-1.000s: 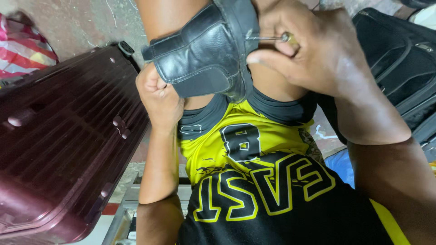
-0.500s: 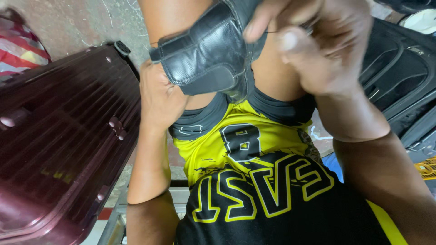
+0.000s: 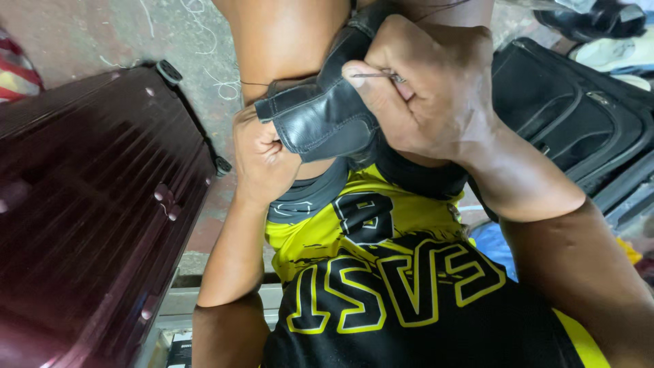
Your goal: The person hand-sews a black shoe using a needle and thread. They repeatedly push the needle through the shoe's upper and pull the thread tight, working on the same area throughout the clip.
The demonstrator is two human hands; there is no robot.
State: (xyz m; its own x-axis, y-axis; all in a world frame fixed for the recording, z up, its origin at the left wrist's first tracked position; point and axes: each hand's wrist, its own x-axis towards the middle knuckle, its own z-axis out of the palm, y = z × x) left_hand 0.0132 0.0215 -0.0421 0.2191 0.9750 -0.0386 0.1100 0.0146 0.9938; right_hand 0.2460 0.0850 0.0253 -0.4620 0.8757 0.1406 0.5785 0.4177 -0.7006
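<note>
**Needle meets black leather, mid-stitch**

From my remote seat, the view looks down at a black leather piece [image 3: 327, 123] held against a bare knee [image 3: 286, 41]. Left of the leather lies a large maroon suitcase [image 3: 88, 225]; right of it, a black zipped bag [image 3: 579, 129]; below it, a yellow-and-black jersey garment [image 3: 381, 286].

The left hand [image 3: 262, 160] is under the leather's left edge, its grip clamped on the folded flap. The right hand [image 3: 429, 95] sits at the leather's upper right, its grip pinched together on a thin needle [image 3: 375, 75] that points into the piece. A fine thread [image 3: 255, 84] shows just left of the leather's top edge.

I judge this to be a hand stitch in progress, the needle set at the seam. The next move calls for a firm hold on the flap and a straight drive of the needle.
</note>
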